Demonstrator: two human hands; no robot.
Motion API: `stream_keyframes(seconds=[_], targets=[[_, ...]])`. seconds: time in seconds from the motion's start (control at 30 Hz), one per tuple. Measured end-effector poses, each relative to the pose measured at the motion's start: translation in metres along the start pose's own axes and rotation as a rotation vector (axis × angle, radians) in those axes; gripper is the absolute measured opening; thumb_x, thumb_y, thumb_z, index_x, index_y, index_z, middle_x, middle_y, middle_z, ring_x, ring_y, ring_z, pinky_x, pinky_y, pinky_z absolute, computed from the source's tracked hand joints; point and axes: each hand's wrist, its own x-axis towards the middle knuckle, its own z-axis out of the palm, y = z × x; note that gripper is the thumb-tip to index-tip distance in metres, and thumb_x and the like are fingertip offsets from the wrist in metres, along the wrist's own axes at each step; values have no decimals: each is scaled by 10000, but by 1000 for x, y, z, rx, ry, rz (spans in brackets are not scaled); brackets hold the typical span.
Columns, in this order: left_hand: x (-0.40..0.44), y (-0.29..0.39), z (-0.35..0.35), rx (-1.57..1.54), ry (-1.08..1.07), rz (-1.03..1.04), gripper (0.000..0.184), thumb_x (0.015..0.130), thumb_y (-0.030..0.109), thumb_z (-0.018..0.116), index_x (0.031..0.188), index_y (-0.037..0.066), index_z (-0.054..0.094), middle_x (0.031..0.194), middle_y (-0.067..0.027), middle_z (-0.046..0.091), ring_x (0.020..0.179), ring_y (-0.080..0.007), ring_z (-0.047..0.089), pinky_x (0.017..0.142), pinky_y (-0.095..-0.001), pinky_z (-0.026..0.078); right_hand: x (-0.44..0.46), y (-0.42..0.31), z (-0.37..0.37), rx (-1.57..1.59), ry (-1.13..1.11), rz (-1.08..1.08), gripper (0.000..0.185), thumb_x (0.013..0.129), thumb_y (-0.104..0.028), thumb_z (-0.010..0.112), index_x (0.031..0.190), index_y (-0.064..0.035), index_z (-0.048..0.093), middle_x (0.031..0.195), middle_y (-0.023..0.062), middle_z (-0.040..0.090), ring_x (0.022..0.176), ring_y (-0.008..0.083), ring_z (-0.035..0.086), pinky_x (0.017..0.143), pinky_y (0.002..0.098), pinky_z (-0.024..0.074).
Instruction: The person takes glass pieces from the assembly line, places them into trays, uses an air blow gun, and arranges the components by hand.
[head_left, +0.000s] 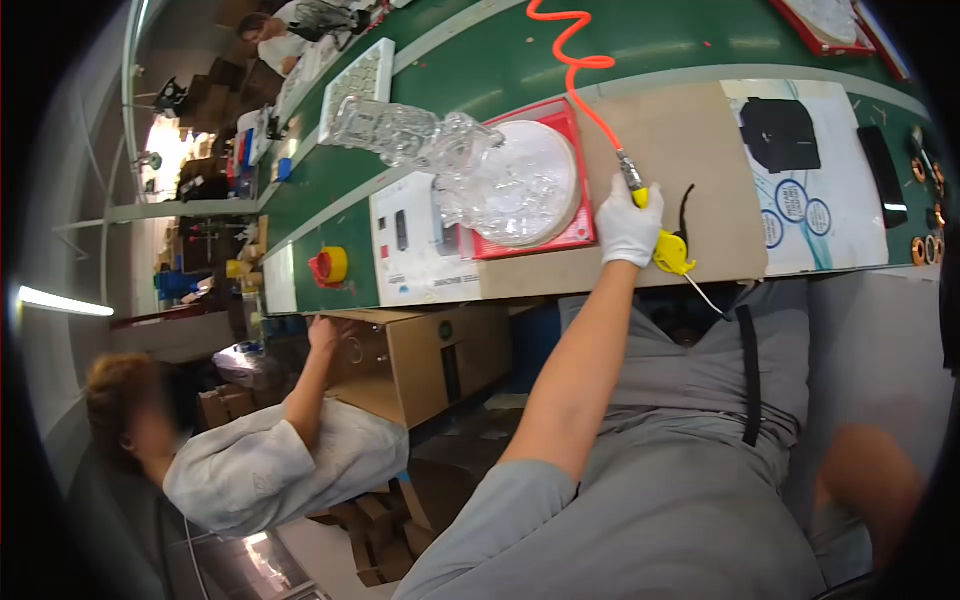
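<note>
My left hand point(630, 225), in a white glove, is closed round the handle of a yellow air blow gun point(673, 254). The gun's thin nozzle points down past the table edge towards my body. From its metal fitting an orange coiled hose point(585, 62) runs up out of view. Just left of this hand a red tray point(585, 215) carries a white round piece point(548, 165), with crumpled clear plastic point(420, 140) lying over and beyond it. Of my right arm only a blurred part shows at the lower right; the hand is out of view.
Cardboard point(700, 150) covers the green table point(470, 60) under my hand. Black flat parts point(780, 135) and copper-coloured rings point(918, 250) lie to the right. A yellow tape roll point(333, 265) sits left. A co-worker point(260, 465) reaches towards a cardboard box point(420, 365); another person is farther back.
</note>
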Motion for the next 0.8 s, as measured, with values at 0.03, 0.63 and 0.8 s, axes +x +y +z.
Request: stream_keyframes(seconds=[0.03,0.63,0.8], targets=[[0,3,-2,30,16,28,302,855,288,707,926,48,538,653,-173,623,637,-386,649,601,-476,500,0,3,1,13,9,-13,333,991,-318,580,1259,-121,590,1318,43,530,1142,186,520,995,478,393],[-2,2,-2,33,-46,18,366,875,335,699,1064,41,592,747,-218,647,710,-441,641,628,-505,506,-3,41,-11,-15,134,-280,327,995,-317,571,1253,-118,591,1301,41,540,1140,186,522,985,473,399],[-7,5,-6,-66,4,49,404,888,346,688,1164,59,617,916,-240,693,857,-448,665,715,-502,534,23,33,-43,-88,-20,-364,325,996,-317,569,1252,-118,591,1296,41,543,1139,185,523,982,471,400]])
